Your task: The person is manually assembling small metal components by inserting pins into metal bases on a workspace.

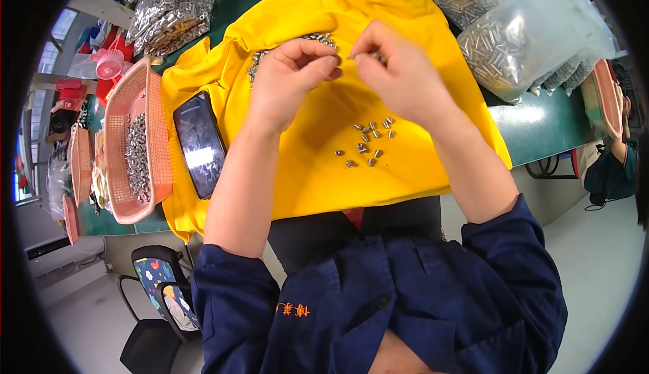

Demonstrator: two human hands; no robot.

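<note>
View: head cam looking down at a worker's two bare hands over a green workbench, navy work-jacket sleeves at 6 o'clock.
Left hand: raised just above the cloth, at 11 o'clock from frame centre; fingers curled in, thumb and forefinger pressed together at the tips. Whatever sits between them is too small to make out.
Right hand: at 12 o'clock, just beside the left hand, fingertips nearly meeting it; thumb and forefinger pinched on a small silver metal part, other fingers loosely bent.
Cloth: bright yellow fabric sheet spread over the bench under both hands, draping over the near edge.
Loose parts: approx. a dozen small silver cylindrical metal pieces scattered on the yellow cloth, at 5 o'clock from the right hand, well apart from it.
Far pile: heap of the same silver pieces on the cloth at 12 o'clock, partly hidden behind the hands.
Phone: black smartphone, screen up, on the cloth at 9 o'clock from the loose parts.
Basket: pink plastic mesh basket at 9 o'clock, w/ silver parts inside, just beside the cloth's left edge.
Bags: clear plastic bags of silver metal parts at 1–2 o'clock; more shiny bagged parts at 11 o'clock.
</note>
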